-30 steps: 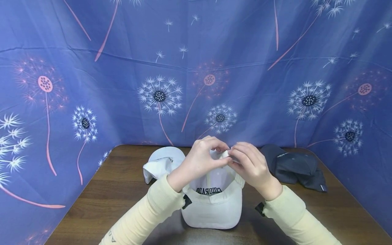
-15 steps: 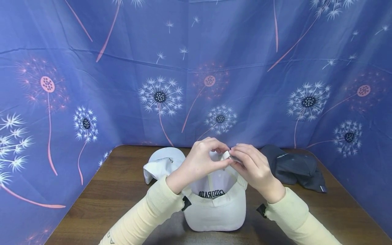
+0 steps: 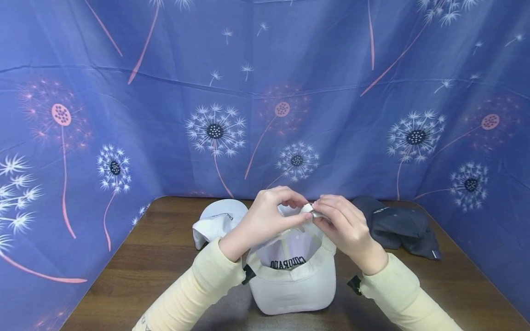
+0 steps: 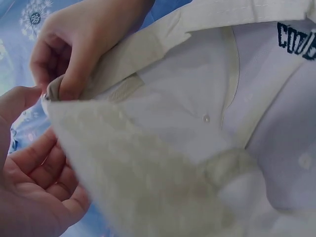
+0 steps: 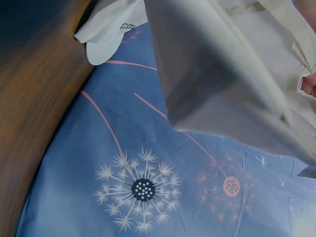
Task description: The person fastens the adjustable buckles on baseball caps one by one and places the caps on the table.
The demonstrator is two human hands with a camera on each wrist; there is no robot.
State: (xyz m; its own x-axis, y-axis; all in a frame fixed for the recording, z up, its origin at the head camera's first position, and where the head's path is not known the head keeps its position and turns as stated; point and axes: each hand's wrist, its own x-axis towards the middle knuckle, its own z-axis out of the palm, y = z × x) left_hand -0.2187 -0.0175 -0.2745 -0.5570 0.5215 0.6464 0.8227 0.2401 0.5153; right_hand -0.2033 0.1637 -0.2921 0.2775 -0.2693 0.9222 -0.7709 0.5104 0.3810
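A cream-white cap [image 3: 293, 290] hangs mid-scene, its brim toward me and its inside showing. Dark "COLORADO" lettering reads mirrored across it. At the cap's far edge my left hand [image 3: 265, 214] pinches the end of the back strap [image 3: 308, 208] between thumb and forefinger. My right hand [image 3: 342, 225] grips the strap from the other side, fingertips close to the left ones. Up close in the left wrist view, the right thumb presses the strap [image 4: 126, 61], with the left hand [image 4: 37, 187] at its tip. In the right wrist view the cap's cloth [image 5: 207, 84] hides most of the hands.
A white cap [image 3: 219, 220] lies behind on the left of the wooden table [image 3: 149, 262]. On the right lie dark caps or dark folded cloth [image 3: 399, 227]. A blue dandelion-print curtain [image 3: 352, 115] encloses the back and sides.
The cap has shifted slightly right and toward me. More of the white strap end shows between the fingertips. Both hands keep nearly the same place.
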